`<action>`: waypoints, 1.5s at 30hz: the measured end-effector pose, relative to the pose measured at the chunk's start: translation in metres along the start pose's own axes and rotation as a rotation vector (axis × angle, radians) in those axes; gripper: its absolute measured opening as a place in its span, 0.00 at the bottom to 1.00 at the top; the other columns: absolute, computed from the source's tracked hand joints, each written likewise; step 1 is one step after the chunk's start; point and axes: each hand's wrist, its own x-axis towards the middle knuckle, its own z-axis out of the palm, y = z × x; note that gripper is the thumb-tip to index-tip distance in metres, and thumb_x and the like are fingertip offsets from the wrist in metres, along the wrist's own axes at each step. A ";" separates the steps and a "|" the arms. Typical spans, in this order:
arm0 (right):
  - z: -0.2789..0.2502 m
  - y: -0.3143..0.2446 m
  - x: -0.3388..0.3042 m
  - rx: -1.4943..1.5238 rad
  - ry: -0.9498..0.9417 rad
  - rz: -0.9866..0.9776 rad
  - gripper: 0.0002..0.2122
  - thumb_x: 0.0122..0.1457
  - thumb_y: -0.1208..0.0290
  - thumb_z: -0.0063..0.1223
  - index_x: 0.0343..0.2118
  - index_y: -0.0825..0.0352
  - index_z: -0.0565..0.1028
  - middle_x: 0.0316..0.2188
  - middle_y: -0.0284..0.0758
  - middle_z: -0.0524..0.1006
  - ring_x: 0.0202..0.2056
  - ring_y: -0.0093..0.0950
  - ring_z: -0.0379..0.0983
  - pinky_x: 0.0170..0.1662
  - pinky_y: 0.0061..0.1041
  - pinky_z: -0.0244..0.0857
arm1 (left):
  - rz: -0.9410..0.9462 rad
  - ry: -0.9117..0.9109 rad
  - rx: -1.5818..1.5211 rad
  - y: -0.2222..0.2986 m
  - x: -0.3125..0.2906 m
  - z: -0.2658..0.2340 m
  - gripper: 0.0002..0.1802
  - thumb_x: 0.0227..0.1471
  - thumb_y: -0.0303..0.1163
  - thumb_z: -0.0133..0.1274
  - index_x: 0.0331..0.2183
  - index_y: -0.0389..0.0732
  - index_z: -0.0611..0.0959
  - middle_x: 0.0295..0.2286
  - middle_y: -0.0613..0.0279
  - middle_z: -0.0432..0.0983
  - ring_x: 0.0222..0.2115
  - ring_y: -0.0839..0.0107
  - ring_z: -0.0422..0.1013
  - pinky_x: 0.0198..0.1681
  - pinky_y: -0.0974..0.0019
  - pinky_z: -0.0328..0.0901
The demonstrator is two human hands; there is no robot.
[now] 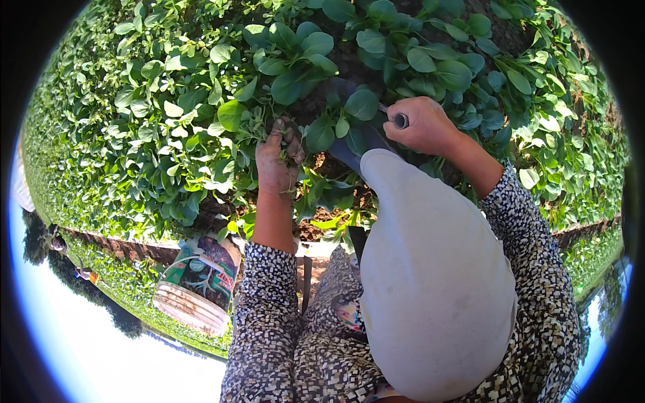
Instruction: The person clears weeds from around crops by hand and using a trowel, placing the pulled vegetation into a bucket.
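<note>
My left hand (279, 156), smeared with soil, is closed on a small bunch of weeds (255, 125) among the leaves. To its right, my right hand (423, 126) is wrapped round the dark handle (401, 121) of a hand tool. A thin metal shank runs from the handle toward the leaves, but the working end is mostly hidden, so I cannot tell its kind. Between my hands stands a leafy green plant (361, 105) with broad rounded leaves.
Dense leafy greens (148, 107) spread ahead and to both sides, with dark soil between some. At the lower left is a white bucket (195, 305) with a coloured label. A pale cloth hat (437, 282) covers much of the lower right.
</note>
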 end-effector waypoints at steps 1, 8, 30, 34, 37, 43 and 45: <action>0.000 -0.002 0.000 0.025 -0.035 0.017 0.11 0.47 0.66 0.55 0.18 0.68 0.69 0.18 0.41 0.68 0.22 0.41 0.65 0.26 0.35 0.58 | -0.039 -0.075 0.018 -0.003 -0.010 -0.001 0.10 0.55 0.36 0.53 0.35 0.40 0.76 0.25 0.66 0.72 0.19 0.78 0.63 0.21 0.71 0.59; 0.023 -0.024 0.020 -0.129 0.108 -0.155 0.09 0.47 0.64 0.53 0.19 0.65 0.73 0.21 0.38 0.73 0.26 0.41 0.70 0.29 0.39 0.62 | -0.060 -0.030 1.226 -0.065 -0.060 -0.012 0.14 0.49 0.30 0.54 0.40 0.36 0.78 0.35 0.53 0.80 0.32 0.59 0.75 0.39 0.61 0.67; 0.038 -0.070 0.033 -0.324 -0.013 -0.457 0.08 0.46 0.68 0.56 0.18 0.65 0.72 0.19 0.36 0.70 0.24 0.37 0.70 0.26 0.36 0.62 | -0.049 0.432 0.190 -0.048 -0.069 -0.009 0.10 0.52 0.32 0.45 0.28 0.36 0.77 0.25 0.61 0.74 0.23 0.75 0.67 0.25 0.71 0.62; 0.032 -0.066 0.041 -0.343 0.084 -0.322 0.08 0.47 0.68 0.56 0.19 0.65 0.72 0.20 0.36 0.70 0.23 0.37 0.69 0.26 0.35 0.63 | 0.362 0.219 0.452 -0.034 -0.037 0.017 0.10 0.53 0.31 0.48 0.36 0.36 0.75 0.30 0.58 0.74 0.28 0.74 0.69 0.33 0.74 0.63; 0.038 -0.064 0.037 -0.328 0.114 -0.317 0.08 0.47 0.68 0.56 0.19 0.65 0.72 0.20 0.35 0.70 0.22 0.37 0.69 0.26 0.34 0.63 | 0.248 0.285 0.670 -0.032 0.032 -0.020 0.07 0.53 0.27 0.47 0.36 0.39 0.74 0.29 0.59 0.74 0.30 0.68 0.69 0.37 0.69 0.63; 0.037 -0.069 0.018 -0.361 0.019 -0.331 0.06 0.45 0.67 0.54 0.18 0.62 0.74 0.21 0.35 0.72 0.23 0.35 0.72 0.27 0.34 0.66 | 0.405 0.419 0.986 -0.055 0.039 -0.108 0.13 0.51 0.36 0.48 0.37 0.39 0.75 0.29 0.58 0.73 0.27 0.64 0.70 0.27 0.63 0.66; 0.034 -0.069 0.017 -0.374 -0.054 -0.347 0.06 0.45 0.66 0.55 0.18 0.61 0.75 0.21 0.34 0.73 0.24 0.35 0.72 0.28 0.34 0.66 | 0.391 0.553 0.434 -0.077 0.022 -0.112 0.11 0.54 0.33 0.43 0.36 0.39 0.75 0.30 0.59 0.73 0.25 0.65 0.70 0.21 0.64 0.65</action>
